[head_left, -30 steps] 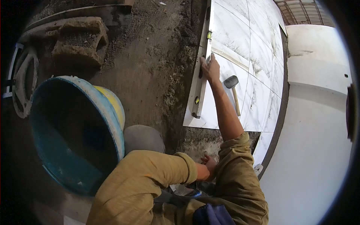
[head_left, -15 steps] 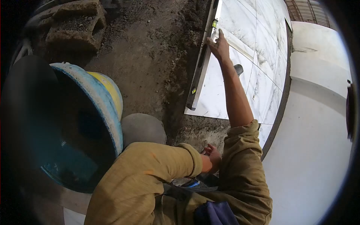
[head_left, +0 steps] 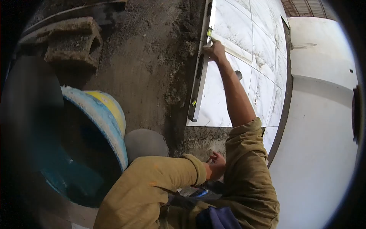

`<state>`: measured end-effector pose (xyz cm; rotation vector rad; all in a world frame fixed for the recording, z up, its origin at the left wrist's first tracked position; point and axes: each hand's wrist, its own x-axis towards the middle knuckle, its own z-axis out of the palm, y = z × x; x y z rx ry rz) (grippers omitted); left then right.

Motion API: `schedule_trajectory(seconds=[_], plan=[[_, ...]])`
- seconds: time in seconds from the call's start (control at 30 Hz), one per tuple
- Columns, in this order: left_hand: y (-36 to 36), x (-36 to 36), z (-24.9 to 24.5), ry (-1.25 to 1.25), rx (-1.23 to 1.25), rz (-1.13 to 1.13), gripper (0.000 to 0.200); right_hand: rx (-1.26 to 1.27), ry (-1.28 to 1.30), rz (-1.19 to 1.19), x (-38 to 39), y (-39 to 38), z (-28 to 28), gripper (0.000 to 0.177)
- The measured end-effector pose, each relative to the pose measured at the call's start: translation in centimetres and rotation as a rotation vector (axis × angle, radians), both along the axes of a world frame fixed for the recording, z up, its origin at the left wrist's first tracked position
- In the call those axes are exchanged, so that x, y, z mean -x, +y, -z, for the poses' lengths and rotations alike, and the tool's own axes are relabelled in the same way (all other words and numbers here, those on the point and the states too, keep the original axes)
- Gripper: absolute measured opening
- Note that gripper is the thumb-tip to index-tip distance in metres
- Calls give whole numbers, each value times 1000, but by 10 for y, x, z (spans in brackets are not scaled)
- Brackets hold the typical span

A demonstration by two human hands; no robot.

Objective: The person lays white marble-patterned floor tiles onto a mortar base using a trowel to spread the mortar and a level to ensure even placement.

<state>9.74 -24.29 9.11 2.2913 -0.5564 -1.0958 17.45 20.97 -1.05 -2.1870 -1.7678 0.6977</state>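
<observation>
My right hand (head_left: 215, 52) reaches forward and is closed on a long spirit level (head_left: 199, 82) with yellow-green vials. The level lies along the left edge of white marbled tiles (head_left: 217, 105). Beside my right forearm, a dark rounded object (head_left: 238, 74) rests on the tile, partly hidden by the arm. My left hand (head_left: 215, 166) is low in front of my body, under the right arm's elbow, above rough mortar-like ground (head_left: 198, 143). Its fingers are loosely bent and apart, with nothing plainly held.
A large blue tub (head_left: 110, 131) with dark, shiny contents stands at left, beside a yellow-and-blue rounded container (head_left: 110, 105). A grey rounded shape (head_left: 146, 146) is next to it. Bare soil (head_left: 141, 68) borders the tiles; a rough block (head_left: 72, 44) lies beyond. A white wall (head_left: 316, 152) runs along the right.
My right hand has come down onto the spirit level and its fingers have closed on it. The level's near end sits slightly nearer the tile corner. My view has shifted a little.
</observation>
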Motion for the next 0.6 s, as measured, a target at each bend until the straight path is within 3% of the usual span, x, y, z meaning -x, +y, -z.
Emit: schedule_trajectory(seconds=[0.07, 0.2, 0.33, 0.43, 0.6], plan=[[-13, 11, 8, -1, 79, -19, 54, 11, -122, -5, 16, -8, -18, 47], [-17, 24, 22, 0, 253, -72, 54, -17, -128, -1, 18, -12, -17, 47], [-20, 38, 45, 0, 430, -135, 53, -29, -120, 105, 25, -25, -16, 67], [-26, 51, 57, 5, 565, -192, 53, -129, -164, 111, 33, -46, -21, 72], [-66, 65, 65, 13, 799, -283, 52, -9, -127, 88, 39, -77, -30, 66]])
